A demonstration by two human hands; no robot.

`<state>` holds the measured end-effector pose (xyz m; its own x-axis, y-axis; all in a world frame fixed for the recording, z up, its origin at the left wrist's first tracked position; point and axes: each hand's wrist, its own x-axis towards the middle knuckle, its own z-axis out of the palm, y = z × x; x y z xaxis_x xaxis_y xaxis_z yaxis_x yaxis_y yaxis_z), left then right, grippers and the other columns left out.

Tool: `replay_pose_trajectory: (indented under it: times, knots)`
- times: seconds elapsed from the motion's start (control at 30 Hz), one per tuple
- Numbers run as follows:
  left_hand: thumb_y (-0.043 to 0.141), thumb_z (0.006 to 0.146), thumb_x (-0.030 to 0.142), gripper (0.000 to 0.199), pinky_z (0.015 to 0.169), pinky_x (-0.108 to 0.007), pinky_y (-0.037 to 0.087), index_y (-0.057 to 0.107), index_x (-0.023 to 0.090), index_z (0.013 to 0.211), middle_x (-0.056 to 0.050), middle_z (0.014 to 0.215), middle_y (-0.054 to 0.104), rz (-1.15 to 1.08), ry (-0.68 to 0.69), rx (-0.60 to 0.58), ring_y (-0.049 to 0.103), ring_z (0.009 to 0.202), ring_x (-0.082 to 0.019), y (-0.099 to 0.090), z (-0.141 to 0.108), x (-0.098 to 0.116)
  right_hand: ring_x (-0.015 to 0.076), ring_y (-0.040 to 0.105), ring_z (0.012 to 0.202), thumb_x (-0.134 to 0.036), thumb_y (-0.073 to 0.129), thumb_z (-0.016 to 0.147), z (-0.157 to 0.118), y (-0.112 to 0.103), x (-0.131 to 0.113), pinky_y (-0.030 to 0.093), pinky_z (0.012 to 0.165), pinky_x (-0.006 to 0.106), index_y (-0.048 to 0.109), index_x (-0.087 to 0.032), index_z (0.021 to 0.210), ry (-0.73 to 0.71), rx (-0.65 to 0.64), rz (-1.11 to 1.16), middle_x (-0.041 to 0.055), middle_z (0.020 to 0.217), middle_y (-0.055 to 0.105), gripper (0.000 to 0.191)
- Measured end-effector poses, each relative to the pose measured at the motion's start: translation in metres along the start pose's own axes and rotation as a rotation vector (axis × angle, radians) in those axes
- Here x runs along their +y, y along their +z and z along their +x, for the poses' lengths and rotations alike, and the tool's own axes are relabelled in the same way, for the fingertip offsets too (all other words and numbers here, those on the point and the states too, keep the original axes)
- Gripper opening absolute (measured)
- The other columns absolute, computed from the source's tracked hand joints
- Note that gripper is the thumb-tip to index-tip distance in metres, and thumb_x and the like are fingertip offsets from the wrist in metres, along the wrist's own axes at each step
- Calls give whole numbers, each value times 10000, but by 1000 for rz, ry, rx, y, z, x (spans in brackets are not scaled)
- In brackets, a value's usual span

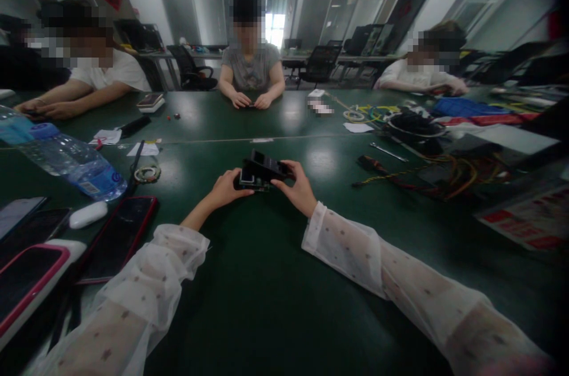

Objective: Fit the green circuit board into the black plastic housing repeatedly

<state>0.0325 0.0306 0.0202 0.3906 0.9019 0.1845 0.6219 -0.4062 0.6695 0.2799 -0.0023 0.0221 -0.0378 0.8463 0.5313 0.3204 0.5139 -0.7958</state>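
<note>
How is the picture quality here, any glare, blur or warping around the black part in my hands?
Head view: the black part held by the left hand and right hand is fairly sharp at centre; ceiling lights leave pale glare patches on the green table; the wide lens bends the edges, and the corners darken and blur, smearing the water bottle and phones.

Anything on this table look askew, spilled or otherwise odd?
Nothing looks spilled or damaged. The water bottle lies on its side by the phones. Loose wires sprawl tangled to the right. Both hands, left and right, hold a small black device.
</note>
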Motion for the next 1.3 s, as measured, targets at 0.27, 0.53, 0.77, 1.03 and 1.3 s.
replay_pose_trajectory:
  times: [0.27, 0.53, 0.77, 1.03, 1.3]
  knots:
    - [723, 722, 594, 608, 945, -478, 453, 569, 228, 1183, -99, 1172, 612, 55, -6, -41, 574, 1105, -304, -5, -1, 3, 250, 584, 1021, -317, 734, 740, 4, -7, 30, 487, 966, 482, 426, -218, 1161, 153, 299, -160, 96, 1139, 558, 532]
    - [725, 720, 594, 593, 955, -488, 446, 569, 242, 1173, -96, 1181, 611, 37, -14, -51, 565, 1120, -309, -6, -2, 5, 294, 540, 1082, -298, 736, 695, 3, -8, 42, 431, 985, 543, 430, -225, 1144, 280, 356, -310, 102, 1147, 541, 548]
    - [727, 714, 600, 600, 931, -485, 458, 574, 239, 1167, -97, 1175, 610, 30, -20, -58, 570, 1103, -306, -5, -1, 2, 318, 511, 1096, -282, 718, 698, 2, -6, 35, 419, 983, 554, 430, -224, 1129, 280, 350, -386, 111, 1140, 512, 522]
    - [729, 714, 595, 593, 940, -484, 453, 577, 240, 1165, -92, 1158, 617, 51, -8, -42, 576, 1089, -301, -4, 0, 2, 322, 459, 1132, -318, 685, 743, 0, -5, 37, 378, 1014, 579, 412, -219, 1199, 211, 378, -427, 118, 1171, 456, 541]
    - [725, 708, 613, 625, 927, -481, 462, 570, 234, 1180, -102, 1155, 616, 59, -7, -42, 582, 1073, -304, -4, 0, 1, 329, 470, 1122, -282, 694, 750, 0, -4, 41, 410, 997, 577, 438, -212, 1203, 175, 383, -452, 125, 1154, 468, 525]
